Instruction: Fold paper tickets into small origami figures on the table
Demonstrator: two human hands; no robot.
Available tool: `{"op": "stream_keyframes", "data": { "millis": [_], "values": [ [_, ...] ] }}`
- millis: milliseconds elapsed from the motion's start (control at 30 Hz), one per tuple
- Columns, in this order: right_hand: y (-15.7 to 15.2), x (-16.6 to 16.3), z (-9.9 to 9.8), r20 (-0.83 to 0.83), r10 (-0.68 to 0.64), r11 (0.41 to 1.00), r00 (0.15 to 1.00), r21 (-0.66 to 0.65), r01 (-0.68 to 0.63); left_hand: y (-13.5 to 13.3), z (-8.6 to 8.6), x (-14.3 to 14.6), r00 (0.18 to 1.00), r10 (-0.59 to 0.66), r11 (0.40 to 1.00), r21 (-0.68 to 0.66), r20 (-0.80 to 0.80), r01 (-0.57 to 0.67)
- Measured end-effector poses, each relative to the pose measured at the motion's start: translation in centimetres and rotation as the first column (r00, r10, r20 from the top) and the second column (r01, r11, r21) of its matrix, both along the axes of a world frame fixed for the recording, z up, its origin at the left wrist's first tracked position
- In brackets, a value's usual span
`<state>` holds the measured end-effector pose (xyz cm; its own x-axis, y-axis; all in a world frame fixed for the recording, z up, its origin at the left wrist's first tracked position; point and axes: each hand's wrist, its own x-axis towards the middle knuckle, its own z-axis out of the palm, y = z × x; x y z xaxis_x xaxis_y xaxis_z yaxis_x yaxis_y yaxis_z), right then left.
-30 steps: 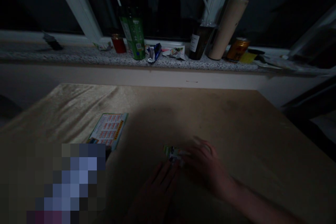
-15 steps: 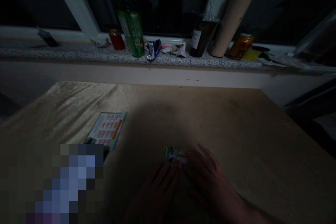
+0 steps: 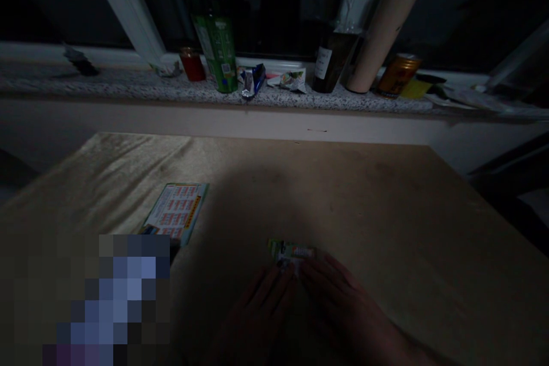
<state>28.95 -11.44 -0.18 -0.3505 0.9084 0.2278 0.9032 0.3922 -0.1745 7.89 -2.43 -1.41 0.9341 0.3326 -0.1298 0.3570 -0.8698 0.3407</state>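
Observation:
In deep shadow on the table lies a small green printed card or paper [image 3: 291, 250]; its near part is hidden under my fingers. My left hand [image 3: 263, 300] rests flat over its near left part, fingers stretched out. From the right, my right hand [image 3: 343, 291] lies with extended fingers over its near right part, fingertips close to the left hand's. Neither hand grips anything. Farther left on the table is a larger sheet [image 3: 178, 211] printed with red blocks of text, like a calendar.
A brown table [image 3: 364, 194] meets the wall below a granite windowsill [image 3: 274, 100]. On the sill stand a green container [image 3: 221, 54], a red jar [image 3: 193, 66], crumpled wrappers [image 3: 252, 81], a dark cup with straw [image 3: 328, 66], a tall beige tube [image 3: 381, 28] and an orange can [image 3: 398, 75]. Lower left is pixelated.
My right hand has drawn back slightly toward me, showing more of the small card's right end. The left hand stays about where it was, and the view shifts slightly.

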Motion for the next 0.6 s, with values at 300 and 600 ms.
{"op": "stream_keyframes", "data": {
  "millis": [300,600],
  "values": [
    [0.22,-0.12,0.05,0.013,-0.003,0.996,1.000,-0.093,0.004,-0.34,-0.20,0.30,1.000,0.013,1.000,-0.022,-0.016,-0.013],
    [0.23,-0.09,0.43,-0.010,0.018,0.996,1.000,-0.084,-0.019,-0.40,0.72,0.23,0.999,-0.029,0.999,-0.024,-0.043,0.028]
  ]
}}
